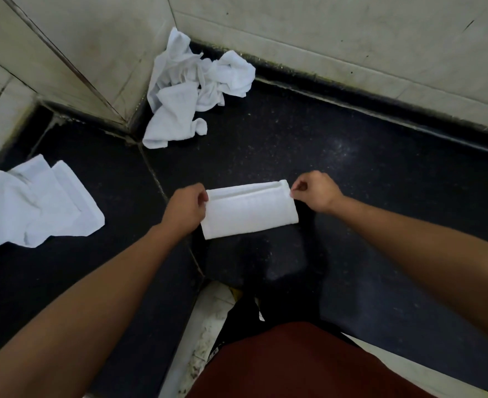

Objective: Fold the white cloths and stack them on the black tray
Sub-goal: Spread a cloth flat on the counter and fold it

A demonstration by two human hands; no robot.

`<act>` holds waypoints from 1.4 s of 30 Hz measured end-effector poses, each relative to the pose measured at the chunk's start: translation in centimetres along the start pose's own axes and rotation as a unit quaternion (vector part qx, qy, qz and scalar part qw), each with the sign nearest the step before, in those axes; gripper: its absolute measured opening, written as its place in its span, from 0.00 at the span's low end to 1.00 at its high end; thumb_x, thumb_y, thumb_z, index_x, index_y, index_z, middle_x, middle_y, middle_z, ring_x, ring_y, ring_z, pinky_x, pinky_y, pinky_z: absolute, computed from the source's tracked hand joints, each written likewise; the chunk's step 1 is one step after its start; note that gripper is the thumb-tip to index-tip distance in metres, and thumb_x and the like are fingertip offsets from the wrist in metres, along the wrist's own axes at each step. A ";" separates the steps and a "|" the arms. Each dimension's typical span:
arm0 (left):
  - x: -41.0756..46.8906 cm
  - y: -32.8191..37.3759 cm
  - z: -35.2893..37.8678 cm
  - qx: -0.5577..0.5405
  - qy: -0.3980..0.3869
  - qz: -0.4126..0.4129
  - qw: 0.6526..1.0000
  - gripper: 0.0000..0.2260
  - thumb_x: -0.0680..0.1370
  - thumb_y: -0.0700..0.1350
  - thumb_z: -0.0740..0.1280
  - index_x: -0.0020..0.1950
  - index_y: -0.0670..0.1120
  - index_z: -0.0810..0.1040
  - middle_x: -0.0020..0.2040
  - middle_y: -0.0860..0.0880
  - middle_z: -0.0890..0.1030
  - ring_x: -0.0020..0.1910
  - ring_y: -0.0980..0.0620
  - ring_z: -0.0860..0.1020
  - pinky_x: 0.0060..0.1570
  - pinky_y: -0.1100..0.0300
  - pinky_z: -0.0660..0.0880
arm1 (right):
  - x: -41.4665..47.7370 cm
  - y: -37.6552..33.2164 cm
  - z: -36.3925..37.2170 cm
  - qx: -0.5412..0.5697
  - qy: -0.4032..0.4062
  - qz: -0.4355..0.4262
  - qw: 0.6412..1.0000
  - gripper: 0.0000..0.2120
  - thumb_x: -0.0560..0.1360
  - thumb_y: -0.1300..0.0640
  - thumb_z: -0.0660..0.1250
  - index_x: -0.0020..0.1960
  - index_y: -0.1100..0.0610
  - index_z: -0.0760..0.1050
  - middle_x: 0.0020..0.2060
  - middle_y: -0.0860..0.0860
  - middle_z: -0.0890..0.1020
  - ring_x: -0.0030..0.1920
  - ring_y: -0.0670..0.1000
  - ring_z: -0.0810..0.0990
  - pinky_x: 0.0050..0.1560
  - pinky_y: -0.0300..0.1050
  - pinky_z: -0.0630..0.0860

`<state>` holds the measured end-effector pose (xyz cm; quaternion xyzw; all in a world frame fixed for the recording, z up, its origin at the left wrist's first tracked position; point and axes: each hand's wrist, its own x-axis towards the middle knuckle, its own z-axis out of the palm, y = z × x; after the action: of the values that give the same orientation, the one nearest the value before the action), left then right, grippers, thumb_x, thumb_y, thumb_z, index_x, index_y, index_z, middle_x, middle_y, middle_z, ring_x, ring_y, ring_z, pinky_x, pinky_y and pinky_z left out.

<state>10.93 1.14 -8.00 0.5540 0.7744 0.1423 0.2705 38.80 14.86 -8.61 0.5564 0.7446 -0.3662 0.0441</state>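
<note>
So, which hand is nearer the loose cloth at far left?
Left. Left hand holds the folded cloth at the end facing the loose cloth; right hand holds its far end.

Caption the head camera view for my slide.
Left hand and right hand pinch the ends of a folded white cloth over a dark countertop.

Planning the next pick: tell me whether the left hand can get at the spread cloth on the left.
Likely yes: only bare counter lies between the left hand and the spread cloth, though it now pinches the folded cloth.
</note>
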 end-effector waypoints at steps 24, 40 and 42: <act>5.0 -1.0 2.3 -0.033 0.013 -0.025 0.999 0.08 0.73 0.33 0.62 0.42 0.43 0.78 0.43 0.44 0.79 0.42 0.47 0.77 0.43 0.52 0.75 | 1.7 -0.6 2.8 0.069 0.081 0.134 0.985 0.03 0.72 0.53 0.70 0.45 0.50 0.77 0.43 0.47 0.82 0.44 0.50 0.79 0.44 0.47 0.76; -0.2 0.4 4.8 0.105 -0.046 0.069 0.991 0.05 0.77 0.39 0.64 0.49 0.43 0.79 0.48 0.46 0.77 0.46 0.47 0.76 0.43 0.51 0.76 | -1.1 -2.5 5.0 -0.091 -0.006 -0.097 0.991 0.07 0.77 0.53 0.65 0.54 0.52 0.77 0.49 0.49 0.82 0.48 0.52 0.80 0.48 0.47 0.76; -2.5 -0.2 5.6 0.102 -0.076 0.061 0.990 0.05 0.77 0.39 0.63 0.47 0.42 0.79 0.46 0.45 0.78 0.44 0.45 0.77 0.42 0.50 0.75 | -2.1 -2.1 5.9 -0.111 -0.062 -0.090 0.988 0.08 0.77 0.52 0.65 0.53 0.52 0.78 0.49 0.49 0.82 0.49 0.53 0.80 0.49 0.48 0.77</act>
<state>14.63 -1.70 -12.00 0.6344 0.7265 0.0360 0.2614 35.76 9.46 -10.84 0.4553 0.8234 -0.3175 0.1182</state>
